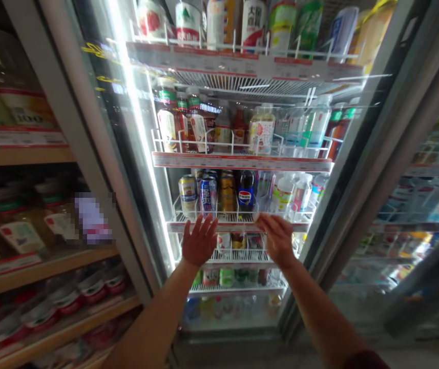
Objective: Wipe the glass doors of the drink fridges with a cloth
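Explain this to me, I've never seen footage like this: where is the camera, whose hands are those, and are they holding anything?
This is one picture, taken by a camera worn on a person's head that looks forward and down. The two bare arms reaching in from below are therefore that person's own.

They face a lit drinks cooler. The left hand and the right hand are both open with fingers spread, and they hold nothing. Both are raised at the front edge of a wire shelf. Whether they touch it cannot be told.

On that shelf stand cans, which are the nearest things to the hands. Bottles fill the shelf above. To the left are wooden shelves with more goods, which are too blurred to name.
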### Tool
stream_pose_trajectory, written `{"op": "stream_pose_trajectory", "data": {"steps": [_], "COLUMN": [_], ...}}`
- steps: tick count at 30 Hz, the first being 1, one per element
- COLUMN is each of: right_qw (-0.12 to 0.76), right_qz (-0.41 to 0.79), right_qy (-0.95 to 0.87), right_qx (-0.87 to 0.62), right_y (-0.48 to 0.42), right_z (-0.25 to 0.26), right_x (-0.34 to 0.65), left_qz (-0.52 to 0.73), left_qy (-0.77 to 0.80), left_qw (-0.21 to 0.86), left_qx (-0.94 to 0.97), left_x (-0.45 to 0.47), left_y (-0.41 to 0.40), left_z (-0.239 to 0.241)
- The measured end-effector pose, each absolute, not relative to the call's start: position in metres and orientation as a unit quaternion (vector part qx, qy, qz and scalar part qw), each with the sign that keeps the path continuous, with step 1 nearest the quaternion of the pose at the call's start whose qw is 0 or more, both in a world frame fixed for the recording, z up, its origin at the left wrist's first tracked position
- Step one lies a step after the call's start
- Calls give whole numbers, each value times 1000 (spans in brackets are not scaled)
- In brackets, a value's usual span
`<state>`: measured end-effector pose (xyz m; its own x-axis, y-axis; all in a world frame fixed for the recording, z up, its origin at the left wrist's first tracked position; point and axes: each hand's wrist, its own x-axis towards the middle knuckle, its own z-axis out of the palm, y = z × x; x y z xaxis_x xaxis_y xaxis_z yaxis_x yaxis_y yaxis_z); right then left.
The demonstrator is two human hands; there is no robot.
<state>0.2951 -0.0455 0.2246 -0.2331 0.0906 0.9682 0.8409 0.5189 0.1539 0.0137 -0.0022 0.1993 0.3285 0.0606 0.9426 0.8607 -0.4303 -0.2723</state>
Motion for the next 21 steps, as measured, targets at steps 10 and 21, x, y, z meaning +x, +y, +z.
{"op": "stream_pose_trajectory", "data": {"steps": [10, 21], "right_qw": [554, 626], "right_qz": [-372, -405], "right_qy": [-646, -545], "right_qx": [-369, -383], "right_y": [-45, -31], "right_z": [177, 242], "right_x": [274, 279], "left_qz": [-476, -473], "left_qy": [-328, -333], "left_qw": [423, 414], "left_qx": [-698, -703], "left_x": [14, 14], "left_y": [-2, -3], "left_z": [199, 200]}}
